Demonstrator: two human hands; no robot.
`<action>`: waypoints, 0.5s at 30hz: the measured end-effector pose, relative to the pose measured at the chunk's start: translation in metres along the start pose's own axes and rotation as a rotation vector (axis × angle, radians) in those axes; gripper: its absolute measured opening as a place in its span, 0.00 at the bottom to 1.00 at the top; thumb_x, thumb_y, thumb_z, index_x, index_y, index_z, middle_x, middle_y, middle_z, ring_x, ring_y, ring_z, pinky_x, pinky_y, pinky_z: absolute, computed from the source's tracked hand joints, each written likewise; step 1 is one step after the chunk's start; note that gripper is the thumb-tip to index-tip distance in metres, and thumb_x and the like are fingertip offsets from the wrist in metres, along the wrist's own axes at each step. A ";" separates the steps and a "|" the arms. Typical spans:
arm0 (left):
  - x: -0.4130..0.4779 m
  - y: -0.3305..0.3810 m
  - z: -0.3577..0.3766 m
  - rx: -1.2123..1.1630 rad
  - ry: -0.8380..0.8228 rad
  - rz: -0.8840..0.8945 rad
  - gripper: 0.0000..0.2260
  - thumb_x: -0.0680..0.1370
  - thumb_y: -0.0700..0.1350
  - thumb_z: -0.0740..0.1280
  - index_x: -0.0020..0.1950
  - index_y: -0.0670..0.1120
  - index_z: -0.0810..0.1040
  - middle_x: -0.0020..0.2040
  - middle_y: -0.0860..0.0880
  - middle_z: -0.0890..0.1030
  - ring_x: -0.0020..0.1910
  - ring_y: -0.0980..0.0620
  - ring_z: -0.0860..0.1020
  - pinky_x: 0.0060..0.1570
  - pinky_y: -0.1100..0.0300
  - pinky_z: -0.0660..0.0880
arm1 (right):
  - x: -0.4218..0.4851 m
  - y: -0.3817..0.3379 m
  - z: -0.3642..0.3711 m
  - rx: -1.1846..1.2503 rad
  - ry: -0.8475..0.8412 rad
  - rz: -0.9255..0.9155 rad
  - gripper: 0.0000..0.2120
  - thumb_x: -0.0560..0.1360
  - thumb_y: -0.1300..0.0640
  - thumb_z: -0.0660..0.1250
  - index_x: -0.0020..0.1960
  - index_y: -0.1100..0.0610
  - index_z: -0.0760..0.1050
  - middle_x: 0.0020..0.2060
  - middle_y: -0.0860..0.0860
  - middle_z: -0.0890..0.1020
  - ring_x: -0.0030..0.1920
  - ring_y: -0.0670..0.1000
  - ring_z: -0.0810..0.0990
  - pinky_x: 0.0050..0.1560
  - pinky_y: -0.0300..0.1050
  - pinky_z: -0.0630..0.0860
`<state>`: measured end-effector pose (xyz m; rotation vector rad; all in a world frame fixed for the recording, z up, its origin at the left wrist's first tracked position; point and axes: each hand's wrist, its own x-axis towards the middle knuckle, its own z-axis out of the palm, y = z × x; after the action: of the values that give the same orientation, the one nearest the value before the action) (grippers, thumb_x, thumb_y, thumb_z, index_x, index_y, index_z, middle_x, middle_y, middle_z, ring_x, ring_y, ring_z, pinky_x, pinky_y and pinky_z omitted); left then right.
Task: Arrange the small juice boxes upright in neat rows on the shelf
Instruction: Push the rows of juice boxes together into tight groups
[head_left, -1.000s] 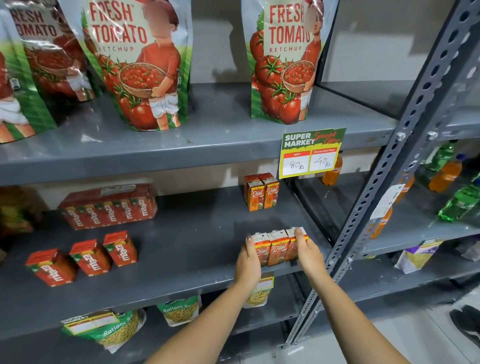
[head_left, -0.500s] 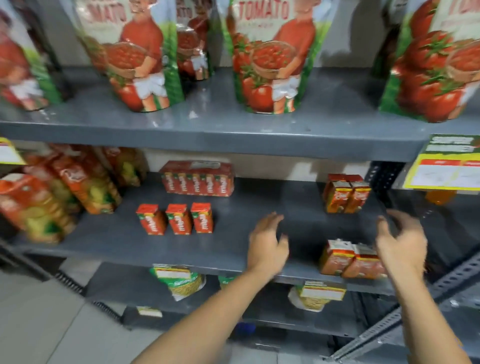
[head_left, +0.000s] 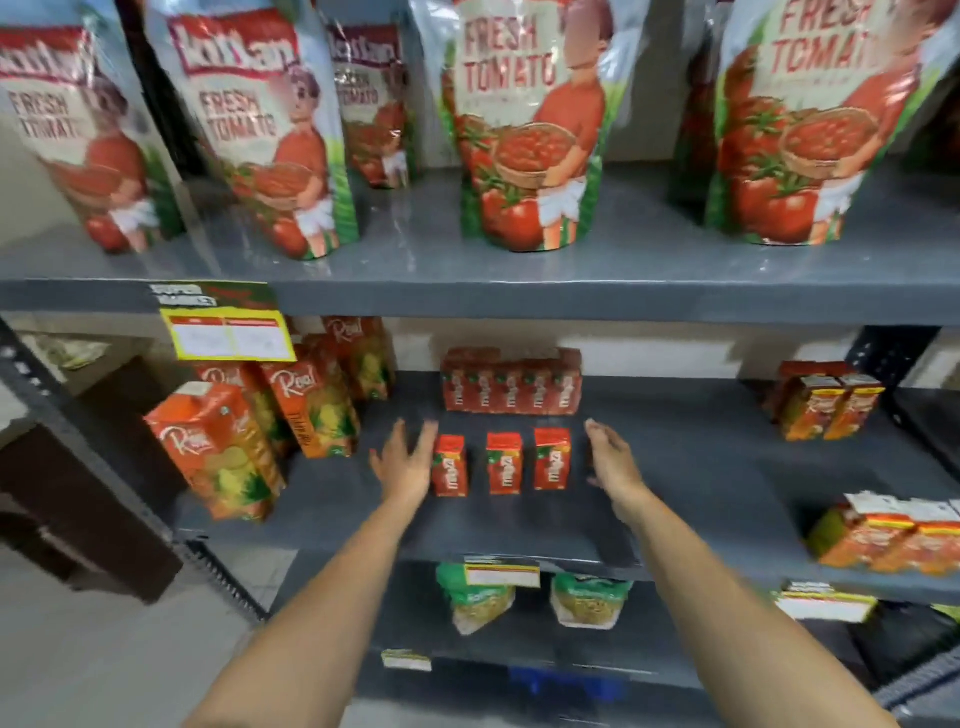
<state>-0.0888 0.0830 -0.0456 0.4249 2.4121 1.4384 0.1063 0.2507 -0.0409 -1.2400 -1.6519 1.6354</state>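
Three small red juice boxes stand upright in a loose row on the grey middle shelf (head_left: 519, 530): a left box (head_left: 450, 465), a middle box (head_left: 504, 463) and a right box (head_left: 552, 458), with gaps between them. My left hand (head_left: 402, 462) is open, fingers spread, just left of the left box. Just right of the right box, my right hand (head_left: 610, 460) is open too. Neither hand holds anything. Behind the row sits a wrapped multipack of red juice boxes (head_left: 511, 382). Small orange juice boxes stand at the right front (head_left: 893, 540) and right back (head_left: 826, 402).
Large orange juice cartons (head_left: 218, 447) lean at the shelf's left end. Tomato ketchup pouches (head_left: 524, 130) fill the shelf above. A price tag (head_left: 228, 332) hangs from that shelf's edge. Snack packets (head_left: 478, 597) lie on the shelf below. A dark upright post (head_left: 78, 441) stands at the left.
The view has swung left from the orange boxes to the red ones. Both hands let go of the orange boxes and moved to either side of the three red boxes.
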 end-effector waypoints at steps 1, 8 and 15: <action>0.003 -0.002 0.004 -0.014 -0.055 -0.012 0.29 0.79 0.59 0.58 0.77 0.47 0.59 0.77 0.43 0.62 0.77 0.42 0.54 0.75 0.45 0.48 | 0.000 -0.002 0.011 0.025 0.008 0.010 0.12 0.79 0.41 0.56 0.45 0.46 0.72 0.46 0.49 0.78 0.46 0.50 0.77 0.53 0.55 0.74; -0.018 -0.002 0.027 -0.415 -0.192 -0.146 0.25 0.82 0.57 0.50 0.70 0.41 0.66 0.66 0.38 0.75 0.63 0.39 0.74 0.63 0.46 0.70 | -0.005 -0.003 0.047 -0.098 -0.001 0.026 0.18 0.80 0.44 0.54 0.59 0.54 0.74 0.52 0.54 0.81 0.50 0.52 0.80 0.50 0.47 0.74; -0.019 -0.002 0.040 -0.306 -0.340 -0.069 0.24 0.82 0.59 0.47 0.67 0.45 0.69 0.62 0.42 0.78 0.55 0.45 0.78 0.47 0.58 0.73 | -0.010 -0.001 0.061 -0.113 0.008 0.043 0.19 0.81 0.43 0.53 0.61 0.54 0.72 0.52 0.54 0.81 0.52 0.53 0.80 0.60 0.53 0.73</action>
<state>-0.0561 0.1061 -0.0635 0.4639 1.8882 1.5315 0.0581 0.2119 -0.0465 -1.3431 -1.7450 1.5791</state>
